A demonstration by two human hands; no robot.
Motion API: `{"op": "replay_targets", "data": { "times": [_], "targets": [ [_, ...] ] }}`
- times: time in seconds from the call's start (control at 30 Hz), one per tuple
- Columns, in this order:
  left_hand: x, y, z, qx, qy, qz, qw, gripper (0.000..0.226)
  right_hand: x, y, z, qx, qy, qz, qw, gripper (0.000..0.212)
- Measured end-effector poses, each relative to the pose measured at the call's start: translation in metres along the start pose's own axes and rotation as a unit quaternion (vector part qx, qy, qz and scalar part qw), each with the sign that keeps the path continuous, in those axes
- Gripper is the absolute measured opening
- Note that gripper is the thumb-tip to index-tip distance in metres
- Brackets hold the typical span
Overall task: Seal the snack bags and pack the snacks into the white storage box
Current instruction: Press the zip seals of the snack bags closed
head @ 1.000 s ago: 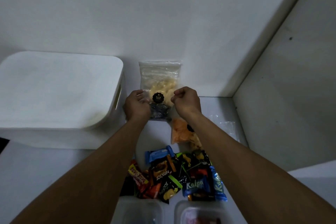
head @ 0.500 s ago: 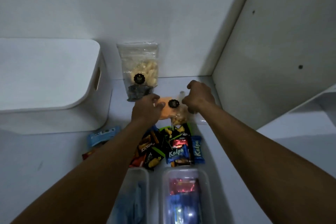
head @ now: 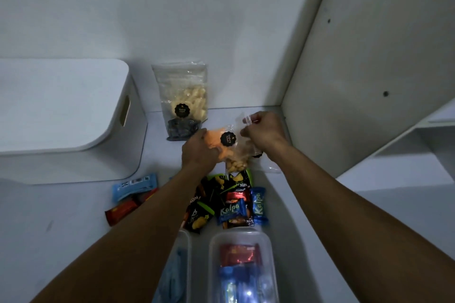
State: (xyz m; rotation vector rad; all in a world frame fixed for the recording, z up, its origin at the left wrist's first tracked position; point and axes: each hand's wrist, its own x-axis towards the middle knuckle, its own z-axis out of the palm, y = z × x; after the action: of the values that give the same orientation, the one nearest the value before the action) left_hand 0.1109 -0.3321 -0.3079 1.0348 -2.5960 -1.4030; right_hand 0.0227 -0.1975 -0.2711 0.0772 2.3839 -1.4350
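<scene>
Snacks [head: 213, 139], orange, fill the clear bag [head: 240, 152] between the hands; left hand [head: 199, 152] grips its body, right hand [head: 263, 130] pinches its top.

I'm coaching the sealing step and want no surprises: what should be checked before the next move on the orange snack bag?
1. Left hand grips the orange snack bag: ok.
2. Right hand pinches the bag's clear top: ok.
3. Bag's seal pressed closed: cannot tell.
4. White storage box open for packing: not ok, a flat white top seems to cover it.
5. Yellow snack bag out of the way, leaning on the back wall: ok.
6. Loose wrapped snacks packed: not ok, they lie outside the box.
</scene>
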Motion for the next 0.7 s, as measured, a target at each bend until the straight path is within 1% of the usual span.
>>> {"op": "replay_targets", "data": {
  "times": [0.03,0.13,0.2,0.27,0.37,0.5,0.57,0.63,0.7],
  "targets": [
    [-0.003,0.006,-0.003,-0.017,-0.008,0.004,1.0,0.064,-0.005,-0.01,-0.005,0.022,-0.008,-0.009,1.0,0.022],
    [-0.016,0.027,-0.021,-0.077,-0.048,0.029,0.995,0.045,-0.023,-0.047,-0.022,0.06,-0.056,-0.06,0.995,0.019],
    [-0.025,0.042,-0.036,-0.111,-0.06,0.04,0.991,0.05,-0.039,-0.072,-0.036,0.047,-0.094,-0.098,0.99,0.017],
    [-0.042,0.059,-0.058,-0.125,-0.04,0.062,0.989,0.045,-0.055,-0.098,-0.049,0.011,-0.133,-0.136,0.982,0.018],
    [-0.063,0.075,-0.085,-0.135,-0.014,0.103,0.985,0.028,-0.078,-0.132,-0.068,-0.041,-0.171,-0.179,0.968,0.017],
    [-0.1,0.108,-0.133,-0.142,0.051,0.188,0.97,0.028,-0.12,-0.186,-0.096,-0.085,-0.215,-0.225,0.947,0.012],
    [-0.119,0.125,-0.154,-0.162,0.065,0.207,0.963,0.016,-0.139,-0.209,-0.107,-0.105,-0.216,-0.248,0.939,0.013],
    [-0.133,0.14,-0.173,-0.179,0.073,0.212,0.958,0.017,-0.157,-0.228,-0.118,-0.101,-0.206,-0.267,0.936,0.016],
    [-0.148,0.152,-0.19,-0.214,0.081,0.213,0.95,0.016,-0.174,-0.243,-0.129,-0.066,-0.201,-0.273,0.938,0.023]
  ]
}}
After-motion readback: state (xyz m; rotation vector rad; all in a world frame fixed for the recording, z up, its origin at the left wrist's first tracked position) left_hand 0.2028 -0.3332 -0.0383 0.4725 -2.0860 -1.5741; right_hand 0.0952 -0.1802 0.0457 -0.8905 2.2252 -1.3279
